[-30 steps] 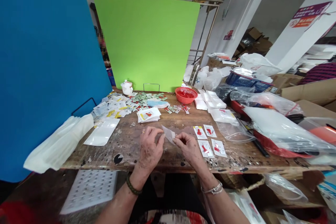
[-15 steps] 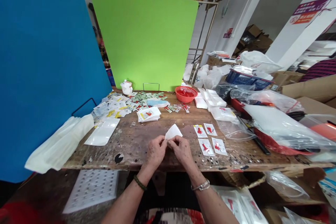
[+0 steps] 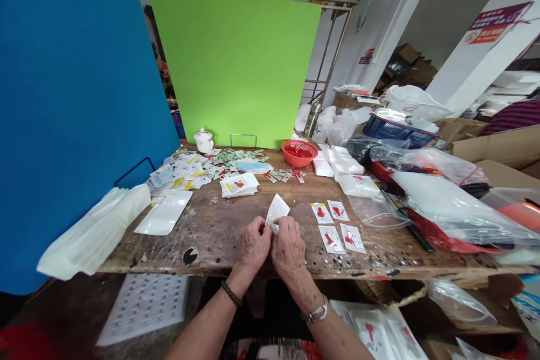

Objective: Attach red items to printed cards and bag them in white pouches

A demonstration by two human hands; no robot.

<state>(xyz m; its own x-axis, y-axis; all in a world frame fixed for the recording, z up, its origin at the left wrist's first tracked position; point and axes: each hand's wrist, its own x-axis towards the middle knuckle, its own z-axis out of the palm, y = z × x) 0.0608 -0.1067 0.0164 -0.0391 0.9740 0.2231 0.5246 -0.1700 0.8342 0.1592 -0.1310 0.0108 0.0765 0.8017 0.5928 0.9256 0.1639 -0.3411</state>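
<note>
Both hands meet at the middle of the wooden table [image 3: 211, 242], near its front edge. Between them a small white packet [image 3: 277, 208] stands tilted, its pointed corner facing away from me. My left hand [image 3: 254, 244] pinches its lower left side with closed fingers. On the lower right side, my right hand [image 3: 289, 247] is closed, its fingers curled over the packet; the fingertips are partly hidden. To the right lie several small white packets [image 3: 330, 240] with red pieces on them. Beyond my hands is a stack of white packets [image 3: 239, 184].
Behind lie piled white and yellow packets [image 3: 179, 171], scattered green and red cards [image 3: 236, 157], a light-blue pad [image 3: 254, 166] and a red basket [image 3: 299, 153]. A white cloth [image 3: 97, 230] hangs over the left edge. Plastic bags [image 3: 459, 202] and a black-handled tool [image 3: 419, 236] crowd the right.
My right hand has rolled inward and its fingers have curled further over the white packet. The packet now stands more upright. Other things on the table lie as before.
</note>
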